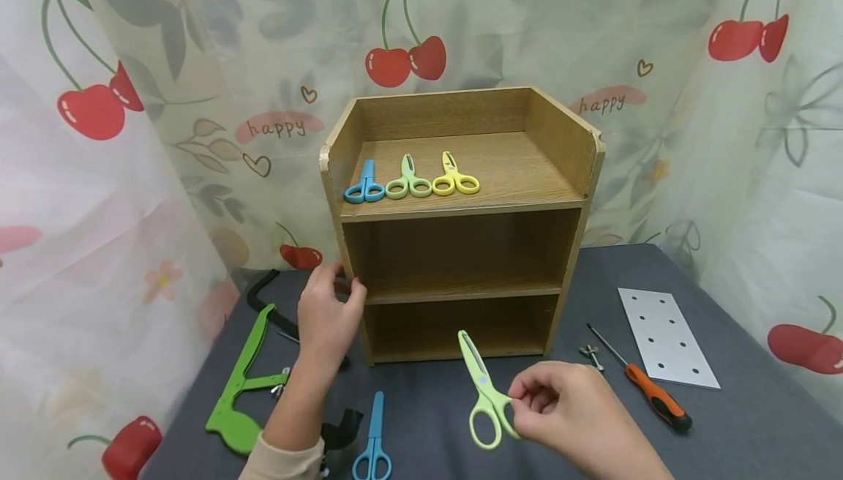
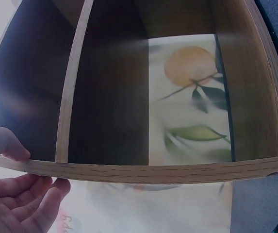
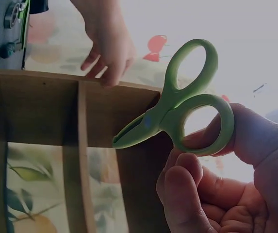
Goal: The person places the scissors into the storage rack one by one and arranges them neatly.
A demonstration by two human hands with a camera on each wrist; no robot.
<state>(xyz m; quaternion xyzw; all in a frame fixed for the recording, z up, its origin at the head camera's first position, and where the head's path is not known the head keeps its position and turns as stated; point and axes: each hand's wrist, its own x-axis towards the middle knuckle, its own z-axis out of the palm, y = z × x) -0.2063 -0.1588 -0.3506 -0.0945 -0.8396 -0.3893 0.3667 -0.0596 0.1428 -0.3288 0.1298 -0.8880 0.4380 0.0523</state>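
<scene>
Between thumb and fingers, my right hand (image 1: 560, 407) pinches one handle loop of a pair of light green scissors (image 1: 486, 399). The blades point up and away, in front of the wooden shelf (image 1: 461, 293). At the shelf's left side panel, my left hand (image 1: 329, 312) grips the edge; in the left wrist view the thumb (image 2: 12, 145) lies inside and the fingers (image 2: 37, 199) outside. Blue scissors (image 1: 364, 184), green scissors (image 1: 408, 178) and yellow scissors (image 1: 454, 176) lie in a row on the top tier. More blue scissors (image 1: 374, 440) rest on the table before the shelf.
Left of the shelf lie a green tool-like piece (image 1: 240, 392) and a black curved bar (image 1: 260, 291), partly behind my left arm. To the right are an orange-handled screwdriver (image 1: 652, 392), a small metal wing-nut fastener (image 1: 593, 355) and a white perforated plate (image 1: 668, 337). Printed curtains (image 1: 546, 19) surround the table.
</scene>
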